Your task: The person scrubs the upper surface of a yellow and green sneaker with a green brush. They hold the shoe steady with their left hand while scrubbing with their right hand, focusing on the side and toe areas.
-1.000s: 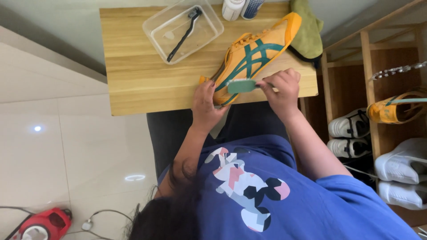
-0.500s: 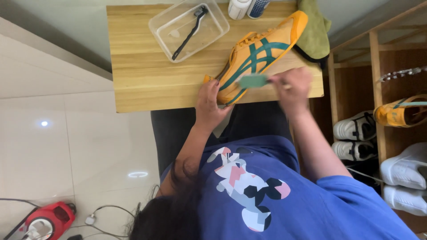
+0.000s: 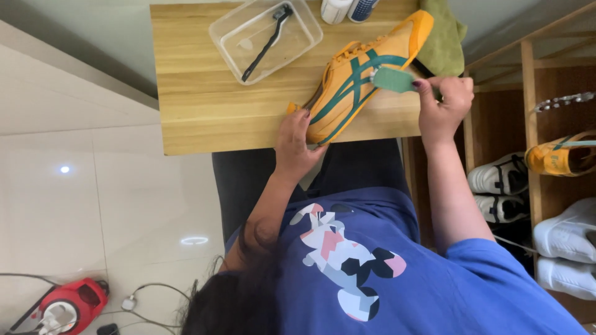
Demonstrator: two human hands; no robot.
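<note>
Head view looks down on a wooden counter (image 3: 205, 111) with 1 yellow shoe (image 3: 366, 68) with green stripes lying on it. The left hand (image 3: 297, 142) grips the end of the shoe nearest the person, fingers bent around its edge to hold it down. The right hand (image 3: 442, 105) is beside the shoe, near its other end. Its fingers are pinched tight on a small green cloth (image 3: 392, 79), and the cloth touches the side of the shoe.

Just beside the shoe, farther from the person, sits a clear plastic box (image 3: 231, 37) with a black brush (image 3: 267, 40) lying inside it. At the far edge of the counter stand 2 bottles (image 3: 347, 8), near the shoe. A green towel (image 3: 444, 43) lies under the far end of the shoe.

Well apart from the shoe, a wooden shelf (image 3: 531, 93) holds white shoes (image 3: 565, 232) and another yellow shoe (image 3: 559, 155). A red machine (image 3: 65, 304) sits on the floor, far from the shoe.
</note>
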